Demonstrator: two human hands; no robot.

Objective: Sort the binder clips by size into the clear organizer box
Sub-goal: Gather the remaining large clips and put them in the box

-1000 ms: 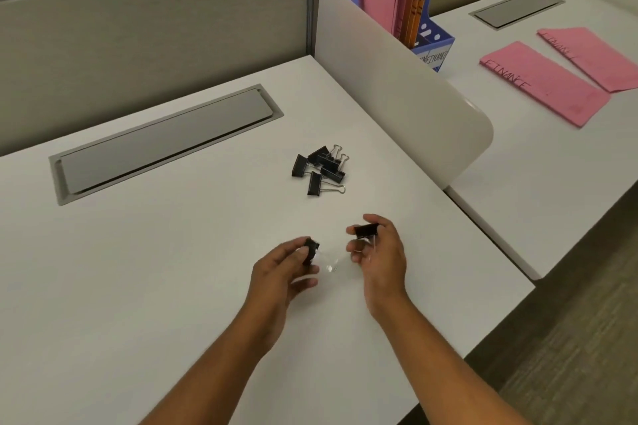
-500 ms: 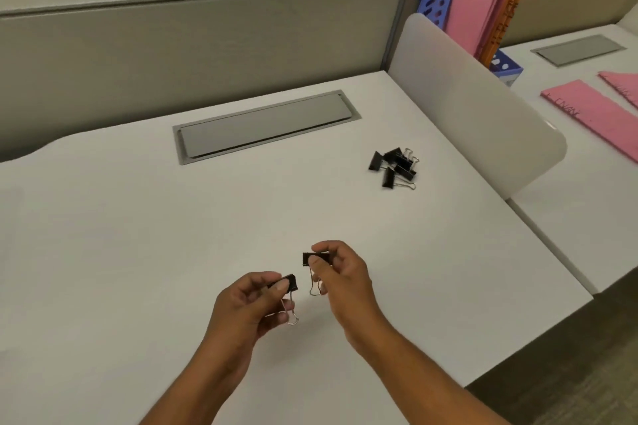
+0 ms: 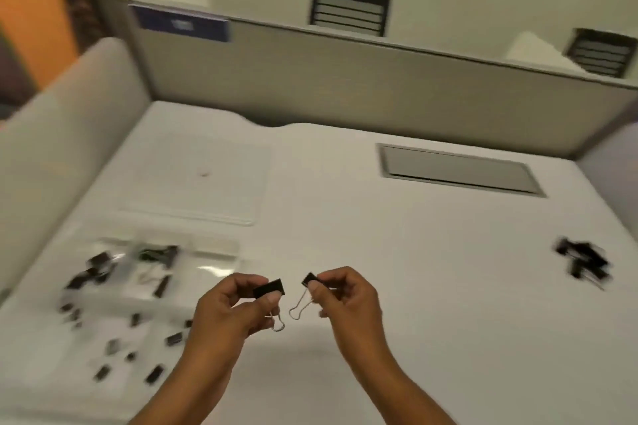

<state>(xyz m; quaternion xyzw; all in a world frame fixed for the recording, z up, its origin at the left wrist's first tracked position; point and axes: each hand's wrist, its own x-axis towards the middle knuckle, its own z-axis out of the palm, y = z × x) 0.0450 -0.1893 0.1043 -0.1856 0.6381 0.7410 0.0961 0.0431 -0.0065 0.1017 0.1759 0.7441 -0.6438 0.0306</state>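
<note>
Head view: black wire-handled binder clip (image 3: 270,287) pinched in left hand (image 3: 224,314), another clip (image 3: 309,279) in right hand (image 3: 348,300).

The two binder clips pinched in the hands, one in the left hand (image 3: 228,307) and one in the right hand (image 3: 345,300), have matt black bodies and thin, shiny wire handles. The organizer box (image 3: 152,272) is clear, glossy plastic that catches glare. The desk (image 3: 414,286) looks smooth, matt white, its inset panel (image 3: 455,171) dull grey.
</note>
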